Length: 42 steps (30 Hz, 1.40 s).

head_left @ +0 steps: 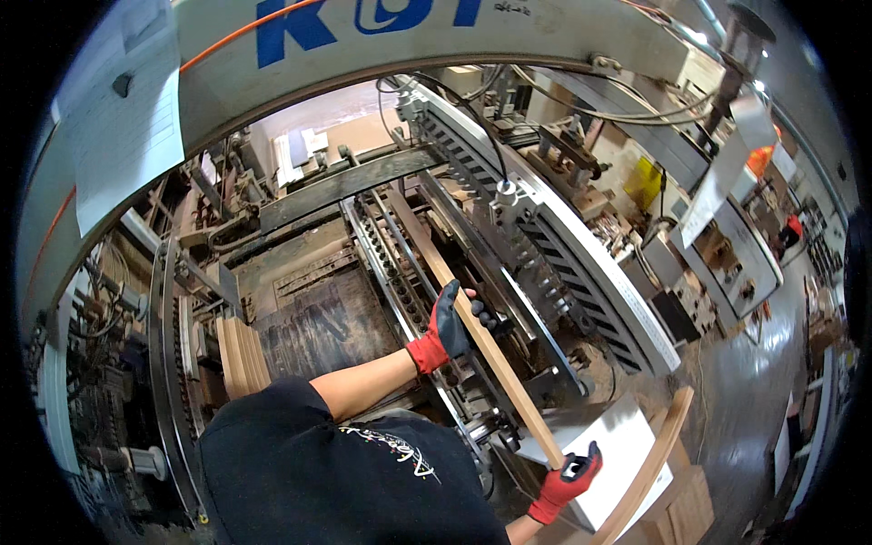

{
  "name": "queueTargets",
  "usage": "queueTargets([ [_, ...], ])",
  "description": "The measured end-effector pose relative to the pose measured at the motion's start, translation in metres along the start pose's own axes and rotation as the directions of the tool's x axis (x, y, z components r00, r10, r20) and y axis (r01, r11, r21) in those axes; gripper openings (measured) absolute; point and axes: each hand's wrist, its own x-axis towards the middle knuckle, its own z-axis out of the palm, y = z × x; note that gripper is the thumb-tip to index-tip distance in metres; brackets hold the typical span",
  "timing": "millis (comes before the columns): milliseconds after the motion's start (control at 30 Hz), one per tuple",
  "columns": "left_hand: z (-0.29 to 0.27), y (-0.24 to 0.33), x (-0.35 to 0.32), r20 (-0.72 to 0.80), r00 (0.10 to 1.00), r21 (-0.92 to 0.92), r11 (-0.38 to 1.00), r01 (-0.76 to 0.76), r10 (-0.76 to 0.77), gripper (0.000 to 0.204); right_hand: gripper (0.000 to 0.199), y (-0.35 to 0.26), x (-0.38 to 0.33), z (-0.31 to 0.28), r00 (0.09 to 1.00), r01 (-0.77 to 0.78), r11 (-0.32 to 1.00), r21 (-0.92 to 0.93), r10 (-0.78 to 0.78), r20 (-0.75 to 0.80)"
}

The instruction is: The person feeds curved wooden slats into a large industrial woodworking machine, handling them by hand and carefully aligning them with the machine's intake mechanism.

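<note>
A long, narrow wooden strip (pixel 505 372) slants across the rails of a machine, its far end between the metal bars. My left hand (pixel 445 329), in a red and black work glove, is closed around the strip near its middle, with dark fingertips showing on the far side. At the near end, my right hand (pixel 567 486), gloved the same way, grips the strip's tip with the thumb raised. Beneath the strip run a metal chain rail (pixel 386 268) and dark bars.
To my left stands a stack of wooden boards (pixel 241 359). A white panel (pixel 627 454) and another wooden strip (pixel 656 450) are beside my right hand. A striped machine beam (pixel 581 263) runs along the right, and an overhead beam (pixel 436 47) crosses above. Papers (pixel 132 127) hang at upper left.
</note>
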Motion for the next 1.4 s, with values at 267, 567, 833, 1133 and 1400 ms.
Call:
queueTargets([
  [267,-0.014,0.02,0.075,-0.58,0.8,0.099,0.988,-0.116,0.152,0.044,0.082,0.004,0.01,0.06,0.771,-0.506,0.692,0.514,0.095,0.63],
  [567,-0.046,0.008,0.134,-0.423,0.614,0.745,0.641,-0.183,0.666,0.055,0.038,0.024,0.056,0.118,0.804,-0.555,0.687,0.469,0.298,0.514],
  [833,-0.094,0.008,0.254,-0.204,0.703,0.888,0.431,-0.161,0.682,0.035,0.039,-0.011,0.12,0.143,0.905,-0.226,0.937,0.265,0.101,0.412],
  [1133,-0.09,0.02,0.309,-0.034,0.999,0.333,0.943,-0.018,0.031,0.07,0.045,0.032,0.141,0.182,0.998,0.041,0.952,-0.302,-0.023,0.063],
  [1400,-0.077,0.032,0.307,-0.37,0.884,0.413,0.903,-0.119,0.285,0.076,0.036,0.005,0.141,0.222,0.981,-0.167,0.954,-0.25,0.187,0.056],
])
